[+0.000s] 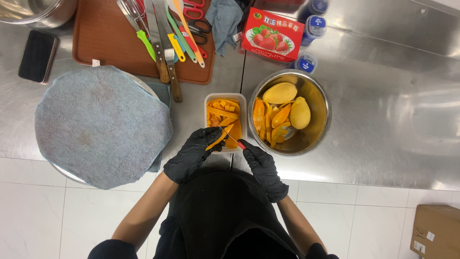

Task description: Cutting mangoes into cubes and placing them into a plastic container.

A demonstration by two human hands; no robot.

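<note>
On the steel tabletop point(383, 120), your left hand point(191, 153) grips a mango piece point(219, 136); your right hand point(261, 165) clenches a knife point(235, 141) over the mango-filled tub point(225, 98).

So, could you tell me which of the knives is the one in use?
The small red-handled knife in the right hand, cutting the mango piece held by the left hand; the others lie on the brown tray.

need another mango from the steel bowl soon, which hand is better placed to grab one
Right, probably: the right hand sits beside the steel bowl, though it holds a knife; the left hand grips a mango piece.
</note>
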